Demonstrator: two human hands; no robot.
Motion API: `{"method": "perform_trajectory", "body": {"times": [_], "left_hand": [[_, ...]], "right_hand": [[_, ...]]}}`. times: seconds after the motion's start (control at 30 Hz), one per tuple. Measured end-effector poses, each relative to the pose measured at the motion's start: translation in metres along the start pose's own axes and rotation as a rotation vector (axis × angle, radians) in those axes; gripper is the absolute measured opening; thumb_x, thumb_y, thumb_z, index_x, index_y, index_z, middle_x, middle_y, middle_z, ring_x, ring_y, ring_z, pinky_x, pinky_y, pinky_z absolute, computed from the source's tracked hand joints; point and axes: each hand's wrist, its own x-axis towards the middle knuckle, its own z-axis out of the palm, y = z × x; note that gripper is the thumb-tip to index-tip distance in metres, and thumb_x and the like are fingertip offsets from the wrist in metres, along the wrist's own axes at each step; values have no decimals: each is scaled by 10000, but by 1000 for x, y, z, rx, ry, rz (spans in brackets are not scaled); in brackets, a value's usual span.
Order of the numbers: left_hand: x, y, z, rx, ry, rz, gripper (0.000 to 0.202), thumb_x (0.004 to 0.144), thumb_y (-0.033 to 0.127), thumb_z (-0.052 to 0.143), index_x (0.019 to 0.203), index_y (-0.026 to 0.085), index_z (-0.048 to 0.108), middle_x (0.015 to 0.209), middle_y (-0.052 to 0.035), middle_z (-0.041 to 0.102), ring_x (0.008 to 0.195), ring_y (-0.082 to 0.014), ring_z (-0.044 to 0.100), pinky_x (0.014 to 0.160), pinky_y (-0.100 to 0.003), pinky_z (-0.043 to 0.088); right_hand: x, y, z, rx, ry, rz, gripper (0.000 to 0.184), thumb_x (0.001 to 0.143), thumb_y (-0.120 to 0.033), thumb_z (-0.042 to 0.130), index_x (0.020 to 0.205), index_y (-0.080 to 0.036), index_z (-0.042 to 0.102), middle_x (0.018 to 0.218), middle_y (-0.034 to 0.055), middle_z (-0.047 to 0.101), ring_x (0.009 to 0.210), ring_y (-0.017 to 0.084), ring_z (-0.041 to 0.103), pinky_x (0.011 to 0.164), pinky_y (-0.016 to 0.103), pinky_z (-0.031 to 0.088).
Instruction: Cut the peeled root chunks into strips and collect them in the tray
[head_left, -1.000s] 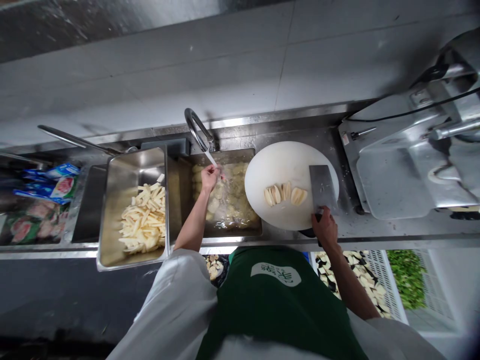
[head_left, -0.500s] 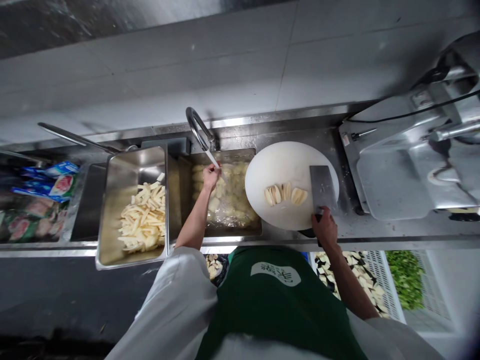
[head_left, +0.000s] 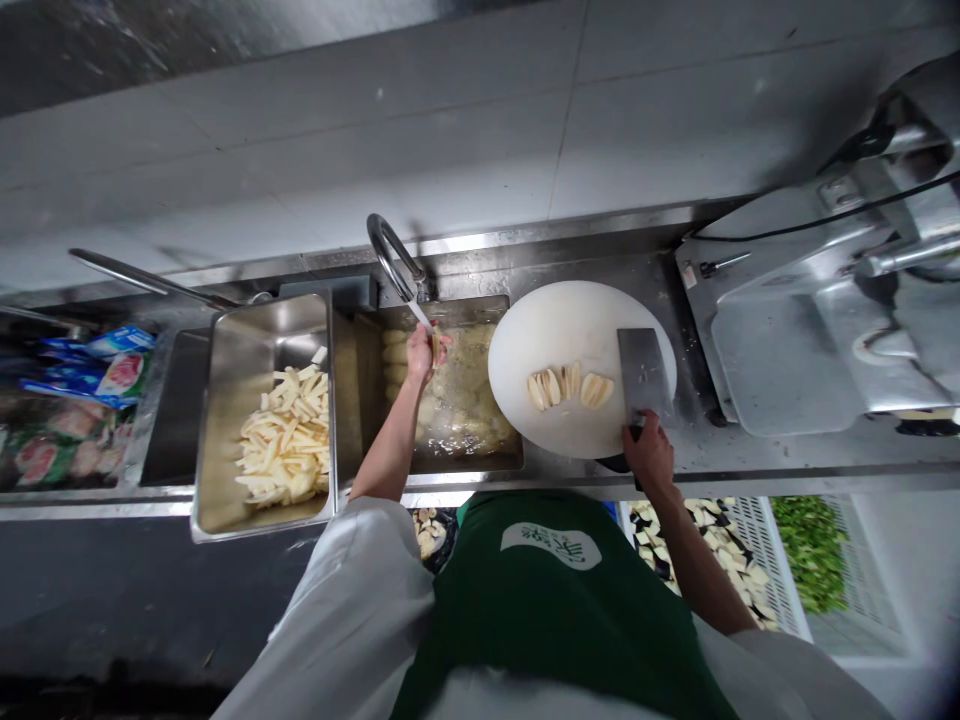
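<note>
My left hand point(head_left: 423, 355) is under the curved faucet point(head_left: 388, 250), at the white stream, above a sink point(head_left: 465, 466) of water with several pale peeled vegetables in it. Its fingers are bent. A narrow yellowish shape shows between thumb and fingers, too small to identify. My right hand point(head_left: 649, 450) grips the handle of a cleaver point(head_left: 645, 368), whose broad blade lies flat over the right side of the round white cutting board point(head_left: 555, 320). Left of the blade, several sliced pale vegetable pieces point(head_left: 598, 391) rest on the board.
A deep steel pan point(head_left: 217, 440) of pale cut strips point(head_left: 289, 430) stands left of the sink. Blue packages point(head_left: 94, 365) lie farther left. Metal equipment point(head_left: 787, 365) occupies the right counter. Below are crates of cut pieces point(head_left: 742, 570) and chopped greens point(head_left: 810, 555).
My left hand has turned in the stream, so more of its palm side and fingers shows. My right hand and the cleaver have stayed in place.
</note>
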Motion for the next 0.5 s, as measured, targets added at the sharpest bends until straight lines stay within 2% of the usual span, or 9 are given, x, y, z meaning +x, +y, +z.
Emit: {"method": "perform_trajectory", "body": {"times": [0.1,0.2,0.27,0.4,0.5], "left_hand": [[-3,3,3,-43,-7,-14,627,953,682,452,1222,125,551,673,-50,697,348,-106,436,356,-242,249],[-2,5,4,-56,-5,-23,557,983,597,441,1233,112,551,689,-62,703,373,-111,458,369,-244,260],[1,6,3,-47,-7,-12,468,951,508,525,1207,119,567,710,-55,708,392,-106,471,387,-239,293],[7,5,1,-42,-3,49,306,789,301,686,1045,152,608,758,-28,707,462,-88,527,450,-214,397],[11,4,-2,-1,6,72,235,787,298,675,963,165,596,740,-14,693,458,-77,540,439,-192,408]], "right_hand": [[0,0,0,6,14,-7,533,969,-403,474,1429,-139,424,1089,159,676,917,283,661,806,362,454],[0,0,0,13,22,-12,540,969,-402,468,1432,-130,422,1091,163,678,918,282,660,808,364,457],[-1,0,0,13,17,-11,541,970,-402,466,1433,-126,424,1085,164,679,923,283,659,810,365,457],[-1,-1,-2,14,9,-19,528,974,-402,470,1423,-128,431,1097,170,681,943,287,658,813,362,457],[-1,0,-2,20,17,-31,518,975,-393,476,1419,-129,429,1109,173,682,942,286,658,805,359,458]]}}
